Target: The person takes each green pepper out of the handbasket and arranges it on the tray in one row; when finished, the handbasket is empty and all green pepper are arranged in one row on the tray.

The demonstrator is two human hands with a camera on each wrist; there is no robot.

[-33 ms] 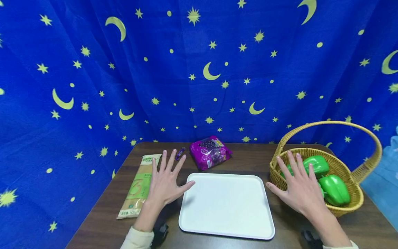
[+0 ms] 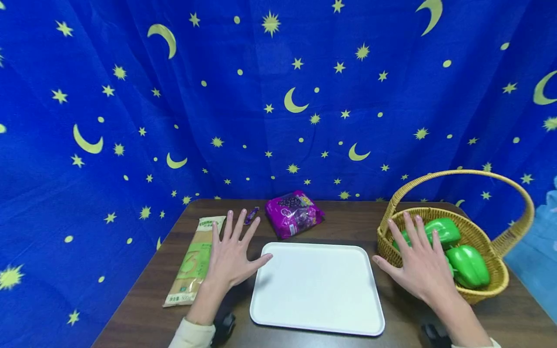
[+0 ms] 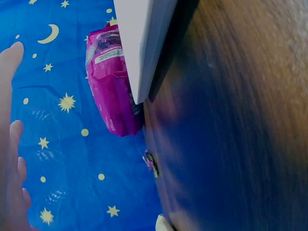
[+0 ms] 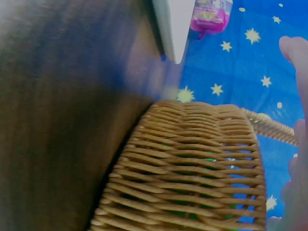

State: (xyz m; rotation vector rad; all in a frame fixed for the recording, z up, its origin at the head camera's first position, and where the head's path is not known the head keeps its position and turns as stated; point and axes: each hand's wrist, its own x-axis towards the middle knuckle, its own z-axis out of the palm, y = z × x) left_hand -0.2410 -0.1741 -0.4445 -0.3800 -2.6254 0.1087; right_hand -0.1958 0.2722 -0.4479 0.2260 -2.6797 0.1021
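Cream-cuffed left hand (image 2: pixel 232 260), right hand (image 2: pixel 423 267): fingers straight, widely spread, holding nothing. White tray (image 2: pixel 317 290) between hands; long packet (image 2: pixel 193 263) near left, wicker basket (image 4: pixel 192 178) with green peppers (image 2: pixel 469 266) near right. Possible mishap: sweep of right hand catches basket rim, tips peppers out. Counts: tray, one; basket, one; peppers, at least two; long packet, one; purple bag (image 2: pixel 292 217), one; small wrapped piece (image 2: pixel 251 215), one, beyond tray.
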